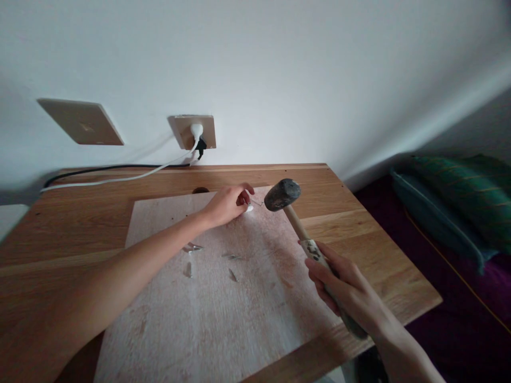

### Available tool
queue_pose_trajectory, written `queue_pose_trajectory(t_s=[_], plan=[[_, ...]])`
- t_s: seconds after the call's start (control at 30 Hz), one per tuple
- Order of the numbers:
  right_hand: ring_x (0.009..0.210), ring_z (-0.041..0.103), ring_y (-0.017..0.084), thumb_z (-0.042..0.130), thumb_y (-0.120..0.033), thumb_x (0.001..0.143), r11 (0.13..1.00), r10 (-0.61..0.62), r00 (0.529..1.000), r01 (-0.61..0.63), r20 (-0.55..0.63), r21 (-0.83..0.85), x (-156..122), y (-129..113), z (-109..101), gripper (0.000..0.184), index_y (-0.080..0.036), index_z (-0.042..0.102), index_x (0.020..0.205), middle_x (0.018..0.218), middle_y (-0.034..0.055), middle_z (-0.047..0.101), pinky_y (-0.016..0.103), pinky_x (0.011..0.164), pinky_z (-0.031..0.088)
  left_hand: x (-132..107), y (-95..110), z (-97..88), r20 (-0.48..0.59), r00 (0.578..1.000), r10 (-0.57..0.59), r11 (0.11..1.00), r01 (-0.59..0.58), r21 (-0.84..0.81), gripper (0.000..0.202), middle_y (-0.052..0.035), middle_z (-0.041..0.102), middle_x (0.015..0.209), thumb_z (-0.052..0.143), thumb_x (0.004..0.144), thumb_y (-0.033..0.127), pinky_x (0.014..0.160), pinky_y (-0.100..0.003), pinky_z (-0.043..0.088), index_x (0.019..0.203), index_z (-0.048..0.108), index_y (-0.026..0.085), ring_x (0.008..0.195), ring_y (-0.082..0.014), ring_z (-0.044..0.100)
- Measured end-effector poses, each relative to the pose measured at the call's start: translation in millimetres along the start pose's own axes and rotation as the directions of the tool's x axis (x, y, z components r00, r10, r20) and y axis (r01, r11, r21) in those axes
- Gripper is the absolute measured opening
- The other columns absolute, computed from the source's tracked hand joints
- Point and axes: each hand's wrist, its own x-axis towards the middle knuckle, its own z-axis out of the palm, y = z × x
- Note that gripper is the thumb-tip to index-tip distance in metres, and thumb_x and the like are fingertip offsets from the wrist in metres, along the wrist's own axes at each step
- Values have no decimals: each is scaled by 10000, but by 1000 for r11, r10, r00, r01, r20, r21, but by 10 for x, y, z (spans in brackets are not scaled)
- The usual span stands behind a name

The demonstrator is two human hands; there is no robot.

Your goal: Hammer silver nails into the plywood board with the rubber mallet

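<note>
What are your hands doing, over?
Right hand gripping rubber mallet. Left hand at small white piece over pale board. Left hand possibly in mallet's way.

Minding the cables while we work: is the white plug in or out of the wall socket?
In: the white plug sits against the socket plate, with no prongs showing.

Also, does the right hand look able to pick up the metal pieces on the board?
Probably not: the right hand is closed around the mallet, which should likely go down first, though the board towards the metal pieces looks free.
</note>
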Motion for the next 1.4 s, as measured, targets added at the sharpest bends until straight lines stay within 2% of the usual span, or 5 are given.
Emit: queue_pose_trajectory(t_s=[0.23,0.47,0.67,1.13,1.4], plan=[[374,370,64,576,-628,1005,999,-30,998,32,55,-32,74,-238,62,397,-236,518,995,549,-118,419,169,352,275,-8,2,3,-16,1000,-10,1000,10,-15,361,7,736,830,651,785,24,696,-247,514,1107,679,183,725,-130,677],[361,378,80,540,-572,1043,989,-55,994,67,96,-131,138,-190,125,378,-206,582,1128,465,-125,438,187,374,268,-17,12,0,-30,1000,8,1000,-7,13,438,-2,771,821,616,736,-19,717,-258,538,1112,712,185,727,-145,704],[374,436,102,518,-580,1053,979,-49,996,62,68,-193,131,-155,149,483,-194,578,1338,474,-121,459,200,387,303,-7,-8,3,-45,999,2,1000,-2,-10,412,-4,788,824,632,724,-12,708,-257,551,1079,709,183,716,-147,714],[367,414,102,526,-574,1045,982,-44,997,55,61,-180,145,-168,137,421,-202,590,1232,470,-119,460,209,380,277,-22,-19,-4,-16,1000,-3,999,4,34,429,-16,796,871,614,721,-2,741,-289,542,1093,723,185,776,-161,712],[370,408,105,528,-574,1045,979,-55,998,62,44,-196,118,-117,143,443,-195,590,1266,462,-122,459,213,391,293,-17,-25,1,-2,999,-37,998,37,-46,357,-42,824,903,617,745,33,768,-284,585,1057,731,164,791,-159,753]])
